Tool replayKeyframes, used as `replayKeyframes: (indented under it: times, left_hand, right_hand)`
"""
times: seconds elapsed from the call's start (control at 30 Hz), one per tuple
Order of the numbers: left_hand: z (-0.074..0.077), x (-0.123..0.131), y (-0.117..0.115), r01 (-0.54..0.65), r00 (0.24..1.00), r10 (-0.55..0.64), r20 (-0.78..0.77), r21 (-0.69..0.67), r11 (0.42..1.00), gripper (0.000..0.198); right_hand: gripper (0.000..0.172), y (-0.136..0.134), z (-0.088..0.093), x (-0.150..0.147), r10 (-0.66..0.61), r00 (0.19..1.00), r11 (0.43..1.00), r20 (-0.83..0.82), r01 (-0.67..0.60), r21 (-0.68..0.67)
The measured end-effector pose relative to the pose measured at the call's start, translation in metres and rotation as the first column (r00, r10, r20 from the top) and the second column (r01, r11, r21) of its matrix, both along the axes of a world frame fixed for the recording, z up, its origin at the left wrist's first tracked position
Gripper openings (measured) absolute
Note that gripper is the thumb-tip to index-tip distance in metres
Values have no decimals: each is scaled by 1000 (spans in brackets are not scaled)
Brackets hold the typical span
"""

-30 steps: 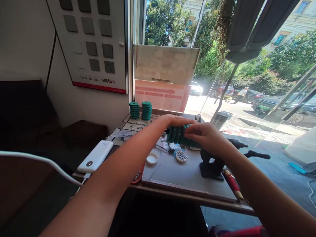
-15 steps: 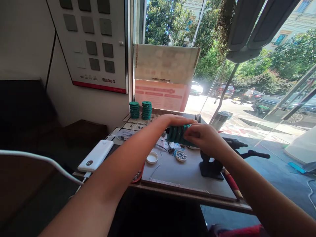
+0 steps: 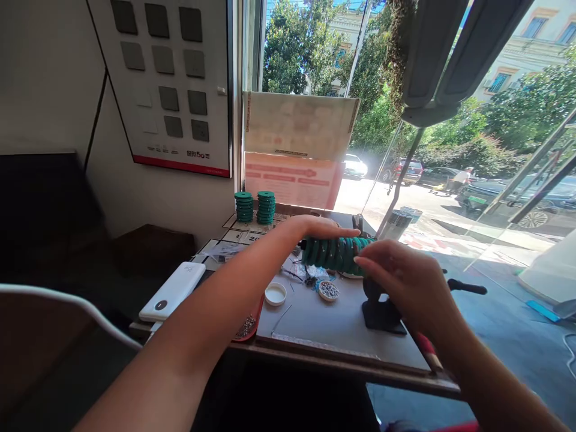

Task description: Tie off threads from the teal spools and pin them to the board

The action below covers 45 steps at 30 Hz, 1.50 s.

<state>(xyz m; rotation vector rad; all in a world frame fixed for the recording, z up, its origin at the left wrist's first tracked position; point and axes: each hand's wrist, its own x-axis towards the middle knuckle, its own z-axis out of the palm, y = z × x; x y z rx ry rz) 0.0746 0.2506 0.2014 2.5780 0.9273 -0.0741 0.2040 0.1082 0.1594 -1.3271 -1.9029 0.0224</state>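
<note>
Your bench [image 3: 324, 325] carries a black stand [image 3: 384, 319], apparently supporting the ridged green roll [image 3: 330, 254] sideways for two-handed access. Your left hand [image 3: 321, 227] stretches its fingers across the roll's top; your right hand [image 3: 411, 277] curls at its right end. Either grip: can't tell. Smooth, round beads [image 3: 329, 290] sit nearby.

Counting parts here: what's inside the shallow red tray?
Small silvery metal-looking pieces show in the tray's near right corner; the bare left forearm covers the rest, hiding whatever lies there.
</note>
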Motion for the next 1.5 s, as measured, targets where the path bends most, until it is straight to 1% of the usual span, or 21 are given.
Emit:
replayKeyframes:
  times: [0.03, 0.07, 0.1, 0.13, 0.17, 0.2, 0.27, 0.3, 0.4, 0.57, 0.63, 0.7, 0.93, 1.07, 1.17, 1.3, 1.5]
  left_hand:
    - [2, 1, -2, -13, 1000, 13, -22, 29, 999, 83]
    - [5, 3, -4, -22, 999, 24, -41, 51, 998, 85]
    - [7, 6, -6, -30, 998, 33, -57, 64, 997, 87]
    - [9, 9, -8, -38, 997, 43, -68, 69, 997, 89]
    - [11, 12, -9, -47, 996, 53, -79, 77, 996, 91]
    - [12, 15, -10, -54, 994, 61, -86, 86, 995, 93]
    - [12, 20, -12, -62, 994, 71, -89, 105, 993, 94]
    - [12, 22, -13, -66, 994, 76, -84, 116, 991, 94]
    - [9, 24, -14, -72, 995, 81, -58, 146, 987, 94]
    - [4, 24, -14, -84, 995, 93, -42, 176, 981, 93]
    - [3, 24, -13, -89, 994, 97, -41, 168, 982, 92]
    - [3, 23, -12, -89, 995, 95, -33, 148, 985, 92]
    - [7, 24, -7, -94, 994, 94, -64, 9, 996, 88]
    - [7, 25, -5, -100, 993, 99, -67, -10, 995, 89]
    - [6, 24, -4, -104, 993, 103, -62, -18, 994, 91]
    - [6, 24, -3, -101, 993, 98, -58, -39, 994, 91]
    - [6, 25, 0, -98, 994, 93, -64, -80, 992, 88]
  right_hand:
    - [17, -7, -7, 2, 17, 999, 997, 46, -13, -75]
    - [19, -11, -15, 2, 49, 989, 984, 142, -23, -177]
    - [21, -12, -25, 1, 77, 961, 961, 267, 0, -276]
    - [23, -9, -35, -2, 85, 917, 937, 391, 60, -345]
    - [26, -4, -45, -5, 70, 866, 916, 495, 141, -377]
    - [31, 5, -55, -9, 44, 817, 899, 575, 219, -380]
    - [36, 24, -70, -14, 2, 766, 877, 643, 308, -369]
    - [36, 34, -75, -16, -7, 757, 871, 654, 326, -368]
    - [27, 55, -84, -17, -5, 742, 862, 671, 343, -373]
    - [18, 70, -97, -15, 21, 713, 852, 701, 354, -385]
    - [21, 74, -100, -15, 30, 702, 843, 712, 365, -395]
    - [25, 77, -101, -15, 35, 693, 836, 720, 375, -401]
    - [24, 77, -96, -19, 33, 694, 839, 719, 371, -397]
    - [25, 81, -100, -19, 30, 714, 836, 700, 366, -409]
    - [24, 83, -104, -19, 17, 739, 844, 674, 351, -406]
    - [17, 86, -107, -17, -6, 791, 861, 612, 316, -399]
    - [20, 85, -104, -11, -19, 874, 870, 486, 254, -422]
